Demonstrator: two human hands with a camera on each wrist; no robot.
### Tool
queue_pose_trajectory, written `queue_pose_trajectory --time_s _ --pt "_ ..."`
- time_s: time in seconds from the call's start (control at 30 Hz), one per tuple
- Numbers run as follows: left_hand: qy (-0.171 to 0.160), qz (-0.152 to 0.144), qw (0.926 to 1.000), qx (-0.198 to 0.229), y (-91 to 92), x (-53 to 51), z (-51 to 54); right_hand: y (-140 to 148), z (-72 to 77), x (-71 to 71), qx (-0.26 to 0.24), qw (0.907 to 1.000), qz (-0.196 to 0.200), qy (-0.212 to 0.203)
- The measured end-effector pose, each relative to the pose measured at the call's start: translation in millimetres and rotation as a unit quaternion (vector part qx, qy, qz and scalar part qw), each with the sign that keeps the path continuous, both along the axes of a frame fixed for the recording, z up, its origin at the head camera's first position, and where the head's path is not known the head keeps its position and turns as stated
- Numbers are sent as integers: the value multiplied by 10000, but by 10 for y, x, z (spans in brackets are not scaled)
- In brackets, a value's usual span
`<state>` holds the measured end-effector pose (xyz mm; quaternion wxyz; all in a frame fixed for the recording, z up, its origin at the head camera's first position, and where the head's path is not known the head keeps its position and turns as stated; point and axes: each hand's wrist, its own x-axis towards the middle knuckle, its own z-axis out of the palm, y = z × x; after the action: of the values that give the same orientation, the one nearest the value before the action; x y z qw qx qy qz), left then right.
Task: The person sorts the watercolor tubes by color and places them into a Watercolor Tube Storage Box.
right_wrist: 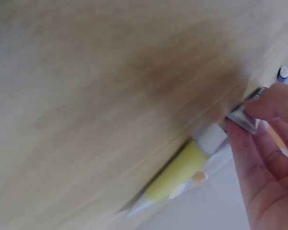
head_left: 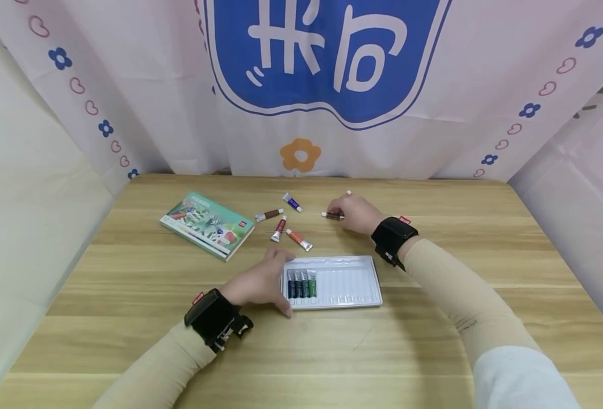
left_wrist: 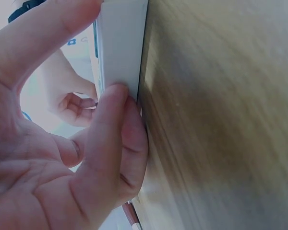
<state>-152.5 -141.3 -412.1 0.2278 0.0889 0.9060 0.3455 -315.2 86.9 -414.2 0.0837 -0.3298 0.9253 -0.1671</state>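
A white plastic paint tray lies on the table, with several green and dark paint tubes in the slots at its left end. My left hand grips that left end, thumb at the near corner and fingers at the far one. In the left wrist view the fingers press against the tray's white side wall. Beyond the tray, my right hand pinches a dark brown paint tube by its crimped silver end. Close to these fingers a yellow paint tube lies on the table.
Left of the right hand lie loose tubes: brown, blue, red and orange. A green illustrated box sits at the left. A printed curtain hangs behind the table's far edge.
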Motion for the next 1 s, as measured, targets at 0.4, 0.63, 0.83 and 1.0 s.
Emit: queue_pose_trajectory --time_s 0.4,0.63,0.83,1.0 --pt "16 39 10000 -55 -5 -3 -23 121 21 61 -193 9994 -51 -298" --pt "17 64 10000 -29 17 -8 -18 218 67 152 -837 9923 -465 -783" --pt "5 52 10000 -48 13 -15 -20 258 135 250 -1366 9779 -798 -1370" --pt "26 -1 10000 -40 8 -6 -23 292 125 349 -1632 9675 -979 -1667"
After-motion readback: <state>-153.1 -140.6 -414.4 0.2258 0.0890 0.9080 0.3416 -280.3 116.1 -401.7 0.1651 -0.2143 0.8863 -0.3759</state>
